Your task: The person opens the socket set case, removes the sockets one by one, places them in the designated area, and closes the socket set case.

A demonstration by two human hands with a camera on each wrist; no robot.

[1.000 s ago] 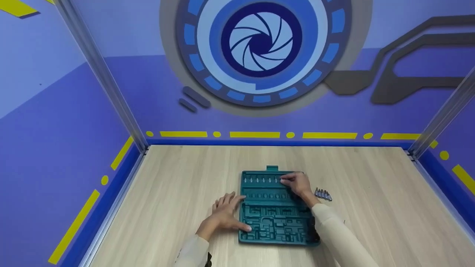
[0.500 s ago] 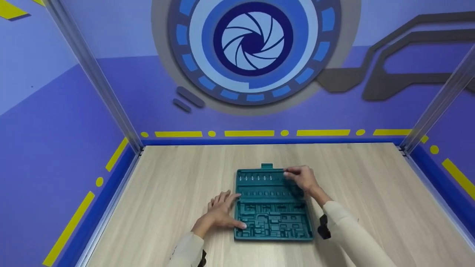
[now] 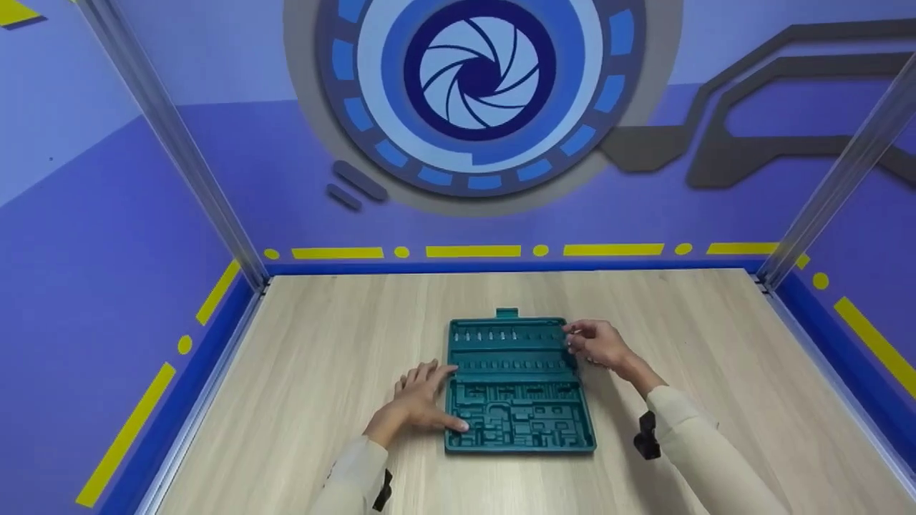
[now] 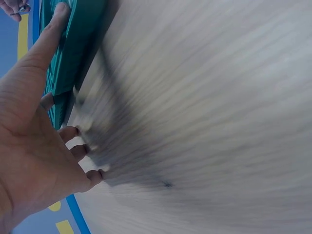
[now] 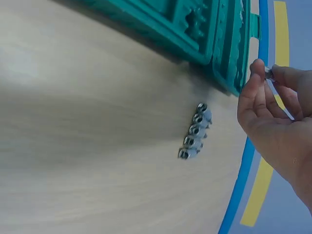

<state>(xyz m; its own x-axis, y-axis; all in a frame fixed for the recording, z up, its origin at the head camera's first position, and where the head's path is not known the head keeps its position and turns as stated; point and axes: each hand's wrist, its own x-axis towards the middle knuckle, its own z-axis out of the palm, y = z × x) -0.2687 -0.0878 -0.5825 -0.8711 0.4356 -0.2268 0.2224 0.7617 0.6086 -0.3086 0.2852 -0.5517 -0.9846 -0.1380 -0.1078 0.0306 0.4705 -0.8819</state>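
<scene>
Pinching a small metal bit [image 5: 269,73] in your right hand [image 3: 600,343] over the teal tray's [image 3: 517,429] far right corner; left hand [image 3: 418,400] flat, steadying its left edge mid-table [image 3: 300,400]. Seat it upright.

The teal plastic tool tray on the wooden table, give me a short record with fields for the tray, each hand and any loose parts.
tray: teal plastic tool tray with moulded slots, flat on the light wooden table
left hand: left hand flat, fingers straight, thumb pressing the tray's left edge
right hand: right hand at the tray's far right corner, pinching a small silver metal bit
loose parts: row of small silver sockets on the table beside the tray, apart from it
top row: several slots already hold silver pieces
</scene>
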